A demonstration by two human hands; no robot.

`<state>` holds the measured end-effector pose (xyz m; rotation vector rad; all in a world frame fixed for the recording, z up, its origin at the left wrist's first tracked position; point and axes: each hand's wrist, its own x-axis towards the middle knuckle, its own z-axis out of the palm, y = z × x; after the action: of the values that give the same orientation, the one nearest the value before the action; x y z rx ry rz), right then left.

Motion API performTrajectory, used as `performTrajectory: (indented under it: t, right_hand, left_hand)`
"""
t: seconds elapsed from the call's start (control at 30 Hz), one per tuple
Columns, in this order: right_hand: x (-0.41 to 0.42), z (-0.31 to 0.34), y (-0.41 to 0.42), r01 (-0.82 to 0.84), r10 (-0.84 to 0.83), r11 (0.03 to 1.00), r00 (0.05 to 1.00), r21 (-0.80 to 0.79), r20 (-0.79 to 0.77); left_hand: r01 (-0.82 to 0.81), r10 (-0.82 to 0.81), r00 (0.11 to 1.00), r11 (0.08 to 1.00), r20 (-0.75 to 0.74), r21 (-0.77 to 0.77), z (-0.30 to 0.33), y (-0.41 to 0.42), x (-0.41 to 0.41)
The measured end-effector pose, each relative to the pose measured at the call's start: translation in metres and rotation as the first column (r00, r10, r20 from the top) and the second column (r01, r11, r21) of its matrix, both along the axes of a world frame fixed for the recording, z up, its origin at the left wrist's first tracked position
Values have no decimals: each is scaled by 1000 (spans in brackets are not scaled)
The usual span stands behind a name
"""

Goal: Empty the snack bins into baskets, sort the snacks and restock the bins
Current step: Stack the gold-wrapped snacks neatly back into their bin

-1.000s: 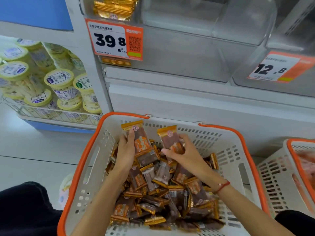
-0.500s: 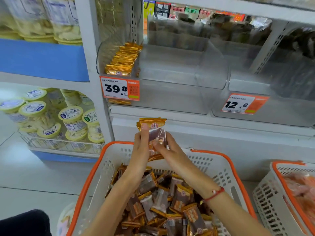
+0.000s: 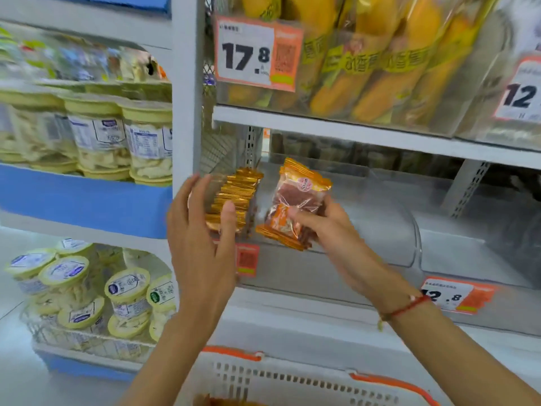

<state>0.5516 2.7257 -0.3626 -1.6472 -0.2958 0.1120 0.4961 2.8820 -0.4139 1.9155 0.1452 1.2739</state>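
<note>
Fingers of the right hand [image 3: 325, 227] pinch a small stack of snack packets [image 3: 295, 203] at its lower end, just before the clear bin [image 3: 380, 218]. The left hand [image 3: 202, 230], fingers straight, holds nothing beside the packet row [image 3: 234, 197] already inside. Packets look light, crinkly and slippery, so gripping across the flat faces seems safest.

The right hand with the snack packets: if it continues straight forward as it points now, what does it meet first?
Probably the row of gold packets already standing in the clear bin; the right hand tilts its packets toward it. Depth is unclear.
</note>
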Motion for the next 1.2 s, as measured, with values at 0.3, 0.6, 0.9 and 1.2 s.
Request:
performTrajectory:
  t: [0.3,0.6,0.9,1.2]
  right_hand:
    - [153,-19,40,33,-33,908,999,-418,8]
    - [194,-45,65,110,-124,890,992,-442,-3]
    - [208,-58,62,259,-282,911,959,-319,-25]
    - [206,-62,67,367,-257,806,924,-465,283]
  left_hand:
    - [-177,223,965,941,-138,289,-44,31,40]
    - [-155,183,978,957,-100,244,-46,34,40]
    - [-152,170,983,965,-70,213,-46,32,41]
    - [-147,160,986,969,-54,197,-45,31,42]
